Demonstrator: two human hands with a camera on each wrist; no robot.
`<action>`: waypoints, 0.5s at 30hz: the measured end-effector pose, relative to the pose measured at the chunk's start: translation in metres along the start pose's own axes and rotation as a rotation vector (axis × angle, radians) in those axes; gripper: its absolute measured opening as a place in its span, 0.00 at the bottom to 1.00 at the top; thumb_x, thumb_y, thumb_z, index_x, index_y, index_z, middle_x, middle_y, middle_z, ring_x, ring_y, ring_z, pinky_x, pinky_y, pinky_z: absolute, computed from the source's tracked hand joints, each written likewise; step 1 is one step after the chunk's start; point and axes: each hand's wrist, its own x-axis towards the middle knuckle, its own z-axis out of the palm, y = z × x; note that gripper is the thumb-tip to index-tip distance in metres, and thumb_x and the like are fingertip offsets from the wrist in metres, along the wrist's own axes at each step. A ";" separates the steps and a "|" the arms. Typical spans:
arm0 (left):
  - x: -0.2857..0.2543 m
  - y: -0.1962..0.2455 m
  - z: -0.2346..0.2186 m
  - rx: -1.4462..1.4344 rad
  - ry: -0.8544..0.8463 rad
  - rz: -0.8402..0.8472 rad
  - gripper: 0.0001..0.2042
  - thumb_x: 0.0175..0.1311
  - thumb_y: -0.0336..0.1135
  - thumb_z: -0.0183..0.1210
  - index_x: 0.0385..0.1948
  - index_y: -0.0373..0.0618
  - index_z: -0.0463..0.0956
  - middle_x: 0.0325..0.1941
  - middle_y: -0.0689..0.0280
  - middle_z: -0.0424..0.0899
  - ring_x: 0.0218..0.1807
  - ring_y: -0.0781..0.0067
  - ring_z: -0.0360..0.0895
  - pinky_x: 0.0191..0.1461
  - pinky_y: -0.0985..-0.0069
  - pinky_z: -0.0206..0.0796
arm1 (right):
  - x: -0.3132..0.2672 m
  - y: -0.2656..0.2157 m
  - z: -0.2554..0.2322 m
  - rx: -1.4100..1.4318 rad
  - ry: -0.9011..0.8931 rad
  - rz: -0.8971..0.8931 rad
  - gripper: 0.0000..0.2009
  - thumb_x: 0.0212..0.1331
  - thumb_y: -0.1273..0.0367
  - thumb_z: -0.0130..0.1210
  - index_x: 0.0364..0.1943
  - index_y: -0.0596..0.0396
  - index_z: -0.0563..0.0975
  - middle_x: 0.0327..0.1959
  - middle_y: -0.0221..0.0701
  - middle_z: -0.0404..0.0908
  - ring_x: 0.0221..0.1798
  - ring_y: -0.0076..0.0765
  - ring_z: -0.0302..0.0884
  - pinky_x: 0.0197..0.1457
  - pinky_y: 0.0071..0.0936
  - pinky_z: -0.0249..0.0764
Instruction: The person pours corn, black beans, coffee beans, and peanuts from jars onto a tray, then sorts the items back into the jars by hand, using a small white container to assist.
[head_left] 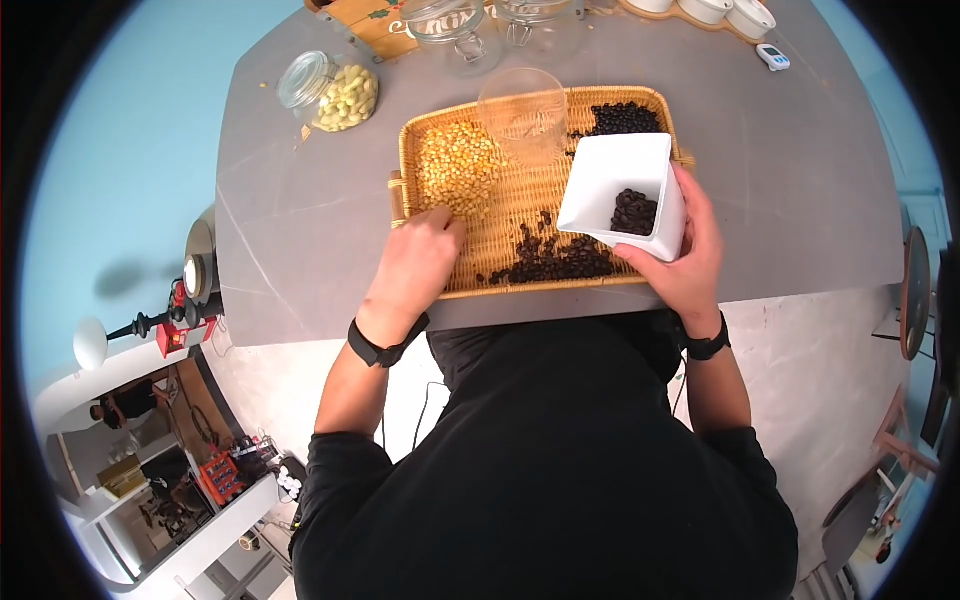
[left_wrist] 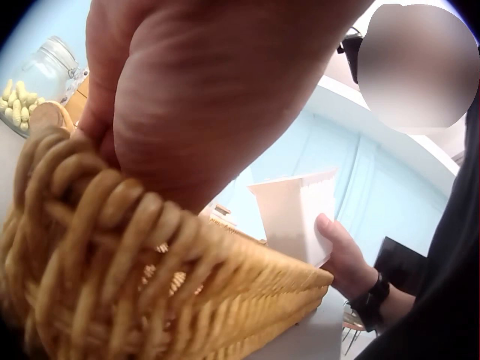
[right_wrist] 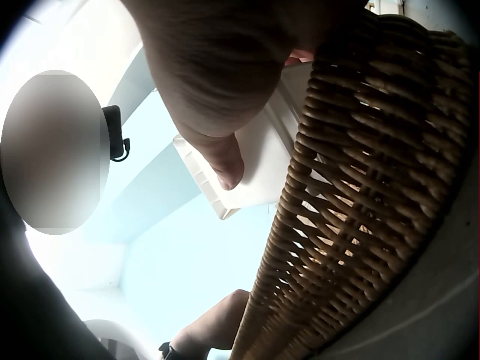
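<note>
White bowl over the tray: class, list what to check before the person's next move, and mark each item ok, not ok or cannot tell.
1. Right hand grips the white bowl: ok.
2. Bowl holds black beans with room to spare: ok.
3. Bowl is above the tray, not the table: ok.
4. Left hand rests at the tray's yellow beans: ok.
5. Yellow and black piles fully apart: cannot tell.
6. Glass upright in the tray: ok.
</note>
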 end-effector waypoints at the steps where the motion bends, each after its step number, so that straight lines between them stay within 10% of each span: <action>1: -0.002 0.000 0.000 -0.081 -0.029 -0.008 0.03 0.65 0.24 0.66 0.37 0.40 0.85 0.40 0.57 0.86 0.45 0.48 0.89 0.48 0.56 0.84 | 0.000 0.000 0.000 -0.003 0.001 0.006 0.53 0.46 0.60 0.91 0.80 0.56 0.73 0.74 0.44 0.83 0.72 0.48 0.85 0.74 0.44 0.82; 11: 0.018 0.027 -0.001 -0.490 -0.169 0.113 0.09 0.67 0.24 0.70 0.47 0.38 0.89 0.49 0.54 0.90 0.50 0.43 0.89 0.55 0.54 0.82 | -0.001 0.001 -0.001 0.008 0.004 -0.003 0.54 0.48 0.62 0.91 0.81 0.57 0.71 0.74 0.44 0.83 0.72 0.46 0.85 0.74 0.44 0.82; 15: 0.040 0.048 -0.004 -0.415 0.084 0.203 0.13 0.67 0.25 0.64 0.52 0.36 0.89 0.58 0.55 0.90 0.63 0.48 0.87 0.63 0.56 0.83 | -0.001 -0.003 0.003 0.157 0.047 0.010 0.54 0.51 0.68 0.89 0.83 0.60 0.68 0.75 0.43 0.81 0.74 0.42 0.84 0.75 0.42 0.83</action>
